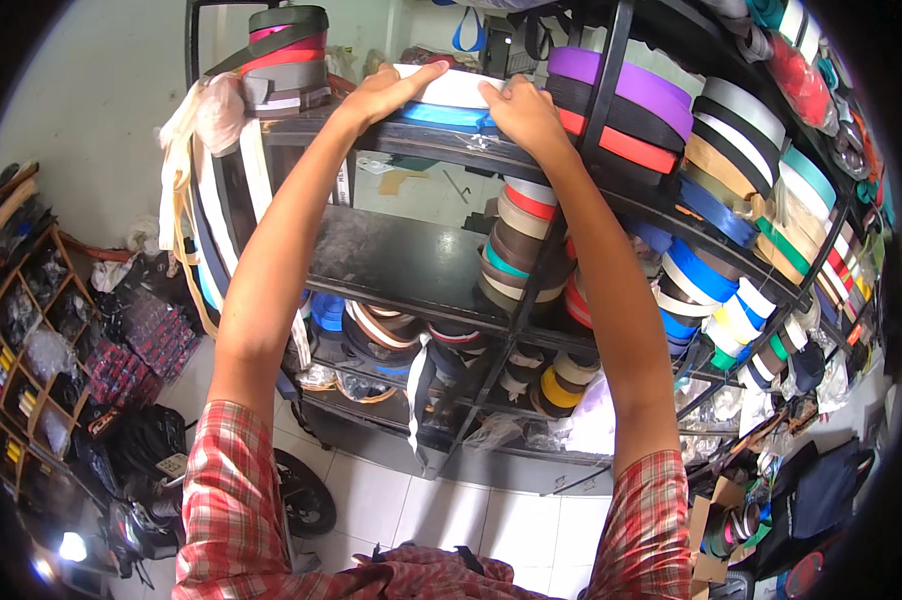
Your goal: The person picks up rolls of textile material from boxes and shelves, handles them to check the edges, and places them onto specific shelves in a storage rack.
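Observation:
Both my arms stretch up to the top shelf, where a white roll of webbing (449, 88) lies on a blue roll (441, 116). My left hand (389, 95) grips the white roll at its left end, thumb along its upper edge. At the other end my right hand (521, 108) holds it, thumb on the front face; its other fingers are mostly hidden behind. Right of my right hand stands a stack of rolls with a purple roll (619, 85) on top, black and red ones below. Left of my left hand is another stack with a red roll (289, 52) in it.
The black shelf rack (401, 260) holds several more webbing rolls on lower levels and along the right. Loose cream straps (179, 190) hang at its left end. A motorcycle wheel (306, 492) is on the tiled floor (451, 515). A wooden compartment shelf (31, 350) stands far left.

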Tool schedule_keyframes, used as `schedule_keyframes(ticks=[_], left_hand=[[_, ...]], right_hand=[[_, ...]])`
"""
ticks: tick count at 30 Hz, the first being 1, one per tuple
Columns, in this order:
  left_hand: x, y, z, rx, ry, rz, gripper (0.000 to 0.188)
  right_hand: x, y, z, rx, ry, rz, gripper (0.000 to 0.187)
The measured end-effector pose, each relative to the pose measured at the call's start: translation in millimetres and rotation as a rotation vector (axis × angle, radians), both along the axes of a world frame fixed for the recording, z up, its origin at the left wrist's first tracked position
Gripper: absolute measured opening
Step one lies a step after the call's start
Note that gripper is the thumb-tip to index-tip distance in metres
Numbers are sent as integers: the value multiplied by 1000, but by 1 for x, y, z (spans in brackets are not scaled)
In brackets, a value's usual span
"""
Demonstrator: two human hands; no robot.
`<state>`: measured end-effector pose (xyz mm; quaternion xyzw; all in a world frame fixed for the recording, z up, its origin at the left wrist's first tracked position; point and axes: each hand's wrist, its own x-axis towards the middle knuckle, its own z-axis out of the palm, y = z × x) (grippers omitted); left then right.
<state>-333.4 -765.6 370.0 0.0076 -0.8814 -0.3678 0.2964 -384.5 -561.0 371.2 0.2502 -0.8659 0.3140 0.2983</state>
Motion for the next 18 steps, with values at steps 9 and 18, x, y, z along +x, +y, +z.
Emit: schedule_keyframes(ticks=[9,18], left_hand=[[4,18,-1,-181,36,-103,100],[8,48,-12,-332,128,229,117]], right_hand=[[43,16,-20,-59,424,-30,40],[86,60,-65,-46,696,181,24]])
